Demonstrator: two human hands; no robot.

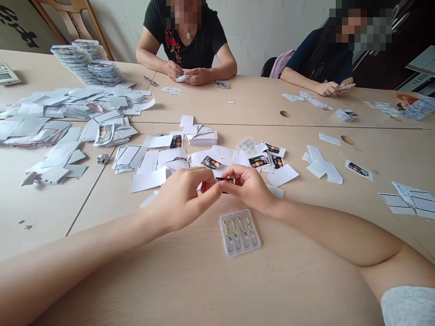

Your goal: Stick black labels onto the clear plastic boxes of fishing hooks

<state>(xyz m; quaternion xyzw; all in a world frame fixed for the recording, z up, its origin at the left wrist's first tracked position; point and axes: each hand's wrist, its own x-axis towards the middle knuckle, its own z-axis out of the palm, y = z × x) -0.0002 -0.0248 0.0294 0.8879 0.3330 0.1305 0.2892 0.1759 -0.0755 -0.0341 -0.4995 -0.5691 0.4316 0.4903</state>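
Note:
My left hand (188,194) and my right hand (248,185) meet above the table, fingertips almost touching. Between them they pinch a small dark printed label (226,180), partly covered by the fingers. Just below my right hand lies a clear plastic case (240,233), flat on the table. Several fish hooks tied with yellow cord sit in its compartments. Beyond my hands, black printed labels (259,161) and white paper slips (148,180) are scattered. A second clear case (248,146) lies among them.
Heaped white slips (57,108) cover the left, with stacked cases (73,61) behind. Two people sit across the table; one person's hands (190,76) hold a small item. More slips (322,165) lie at right, and cases (419,107) stand at the far right.

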